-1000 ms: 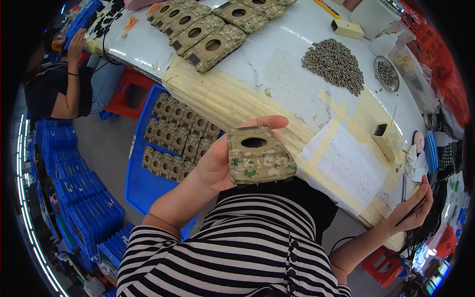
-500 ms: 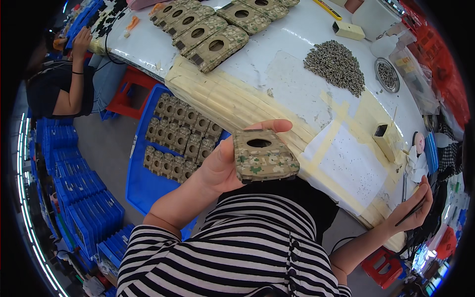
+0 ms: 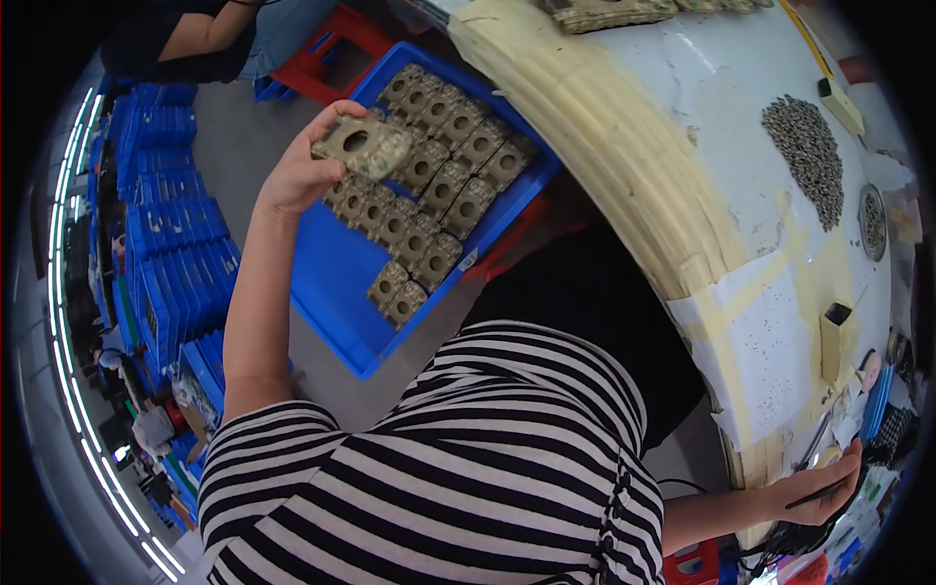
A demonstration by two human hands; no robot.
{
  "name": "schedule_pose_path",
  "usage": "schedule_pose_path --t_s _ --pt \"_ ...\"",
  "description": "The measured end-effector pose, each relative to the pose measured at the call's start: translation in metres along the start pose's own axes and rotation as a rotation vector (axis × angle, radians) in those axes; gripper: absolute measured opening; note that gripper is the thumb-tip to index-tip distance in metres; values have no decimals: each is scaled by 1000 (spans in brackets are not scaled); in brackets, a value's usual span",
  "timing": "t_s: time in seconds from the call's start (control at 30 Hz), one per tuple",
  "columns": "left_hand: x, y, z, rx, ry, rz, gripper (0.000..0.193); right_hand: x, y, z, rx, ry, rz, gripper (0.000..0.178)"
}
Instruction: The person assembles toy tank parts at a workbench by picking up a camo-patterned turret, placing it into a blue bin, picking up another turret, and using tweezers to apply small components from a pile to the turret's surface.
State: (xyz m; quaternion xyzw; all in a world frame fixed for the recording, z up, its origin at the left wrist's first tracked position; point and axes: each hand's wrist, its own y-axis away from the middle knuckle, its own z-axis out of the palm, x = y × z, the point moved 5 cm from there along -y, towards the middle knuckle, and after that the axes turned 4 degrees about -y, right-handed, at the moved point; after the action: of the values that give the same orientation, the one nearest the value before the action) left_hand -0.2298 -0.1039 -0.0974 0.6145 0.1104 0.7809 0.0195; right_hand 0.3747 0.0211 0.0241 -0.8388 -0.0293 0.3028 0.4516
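Note:
My left hand [image 3: 297, 175] grips a camouflage-patterned toy tank hull [image 3: 382, 151] with a round hole in its top, thumb on the near side and fingers at the far side. The hull is over a blue plastic tray [image 3: 336, 292], in which several rows of like hulls [image 3: 414, 249] lie packed together. Whether the held hull touches those beneath it, I cannot tell. Off to the right, beyond the table's near corner, my right hand [image 3: 824, 487] has thin black tweezers [image 3: 814, 495] between its fingers.
On the white table [image 3: 673, 73] are a heap of small metal parts [image 3: 807, 151], a round dish [image 3: 873, 222] of them, a taped paper sheet [image 3: 756, 346] and more hulls [image 3: 614, 12] at the far edge. Stacked blue trays [image 3: 185, 263] stand at left. Another person [image 3: 185, 39] sits far left.
My left hand has carried the hull from in front of me leftward and away, over the tray. My view has turned left. The right hand still holds the tweezers.

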Motion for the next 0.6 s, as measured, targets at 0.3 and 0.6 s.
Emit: schedule_pose_path --t_s 0.3,0.6 --pt "-150 181 -141 698 -108 -639 55 -2 -10 -2 26 -32 -59 21" --pt "-197 199 -109 573 -526 -835 60 -3 -13 2 -13 -36 -81 22"
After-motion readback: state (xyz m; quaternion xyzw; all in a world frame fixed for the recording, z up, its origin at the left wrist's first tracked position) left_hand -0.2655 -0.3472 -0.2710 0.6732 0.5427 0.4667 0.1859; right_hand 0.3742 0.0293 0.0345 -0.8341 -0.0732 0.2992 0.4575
